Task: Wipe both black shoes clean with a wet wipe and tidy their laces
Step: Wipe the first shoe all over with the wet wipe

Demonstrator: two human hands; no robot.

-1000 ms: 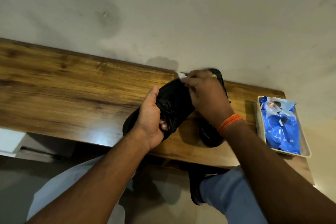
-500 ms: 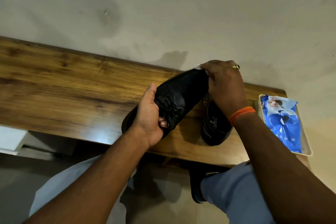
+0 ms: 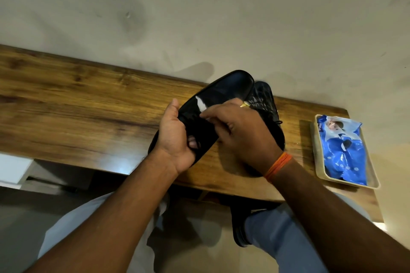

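My left hand (image 3: 177, 137) grips a black shoe (image 3: 224, 93) around its middle and holds it tilted above the wooden table (image 3: 77, 104), toe pointing up toward the wall. My right hand (image 3: 241, 131) presses a small white wet wipe (image 3: 201, 104) against the shoe's side with curled fingers; only a sliver of the wipe shows. The second black shoe (image 3: 265, 99) lies on the table behind my right hand, its laces partly visible and its heel end hidden by my wrist.
A blue wet-wipe pack (image 3: 341, 150) lies in a beige tray (image 3: 372, 175) at the table's right end. The wall runs close behind the table. My knees and a dark shoe on my foot (image 3: 239, 226) are below the table's front edge.
My right hand slid with the wipe from the shoe's toe down toward its middle. The held shoe tipped so its smooth side faces me.
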